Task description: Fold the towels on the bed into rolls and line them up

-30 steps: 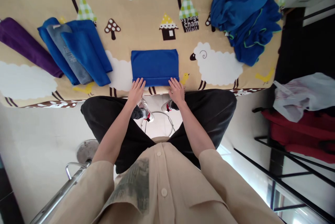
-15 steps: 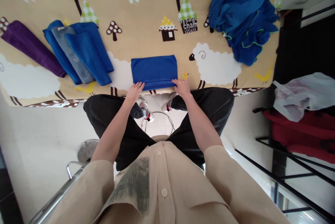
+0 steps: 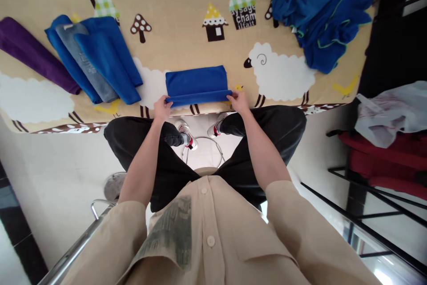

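A blue towel lies folded into a rectangle near the table's front edge, its near side turned over into a narrow strip. At the strip's left end, my left hand pinches the corner between thumb and fingers. My right hand grips the opposite end the same way. To the left lie several rolled or folded cloths: blue towels, a grey towel among them, and a purple towel. A loose heap of blue cloths with green edging is at the back right.
The table wears a beige cloth printed with sheep, houses and mushrooms. My knees are under its front edge. At right, a white plastic bag rests on red fabric beside a black metal frame. A metal stool stands at lower left.
Both hands have gone from lying on the towel's near edge to pinching its ends. The near edge is now folded over into a raised strip. The view has shifted slightly.
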The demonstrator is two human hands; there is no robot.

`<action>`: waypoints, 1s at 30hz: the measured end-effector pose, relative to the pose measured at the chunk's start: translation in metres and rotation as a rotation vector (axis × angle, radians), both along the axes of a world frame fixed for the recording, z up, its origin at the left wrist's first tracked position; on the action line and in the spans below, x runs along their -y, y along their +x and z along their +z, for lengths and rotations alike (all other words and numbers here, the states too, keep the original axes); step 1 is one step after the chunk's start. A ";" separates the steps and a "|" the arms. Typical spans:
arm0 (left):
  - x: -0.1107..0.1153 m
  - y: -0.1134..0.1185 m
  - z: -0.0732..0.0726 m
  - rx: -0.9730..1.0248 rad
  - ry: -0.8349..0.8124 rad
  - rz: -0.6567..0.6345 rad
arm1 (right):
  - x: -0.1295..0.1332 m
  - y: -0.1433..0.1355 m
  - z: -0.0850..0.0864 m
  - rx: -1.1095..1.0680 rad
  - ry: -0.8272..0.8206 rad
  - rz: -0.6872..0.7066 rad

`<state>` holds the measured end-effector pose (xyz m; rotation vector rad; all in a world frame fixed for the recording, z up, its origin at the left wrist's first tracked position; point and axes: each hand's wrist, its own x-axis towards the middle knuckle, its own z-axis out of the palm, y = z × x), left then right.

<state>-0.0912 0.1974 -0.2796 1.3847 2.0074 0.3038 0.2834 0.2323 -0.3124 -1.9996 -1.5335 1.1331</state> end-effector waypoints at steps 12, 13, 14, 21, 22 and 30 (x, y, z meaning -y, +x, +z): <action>0.005 0.009 0.013 -0.128 0.210 -0.080 | 0.000 -0.009 0.021 0.211 0.217 0.051; 0.008 0.014 0.018 -0.167 0.239 -0.144 | 0.002 -0.013 0.027 0.239 0.232 0.097; 0.011 0.019 0.022 -0.181 0.250 -0.226 | 0.006 -0.017 0.033 0.252 0.238 0.172; 0.023 0.048 0.012 -0.098 0.165 -0.548 | 0.024 -0.040 0.038 0.285 0.204 0.590; 0.021 0.048 0.009 -0.095 0.157 -0.540 | 0.023 -0.040 0.036 0.292 0.195 0.579; -0.015 0.023 0.002 -0.109 0.123 -0.496 | -0.015 -0.030 0.026 0.292 0.137 0.480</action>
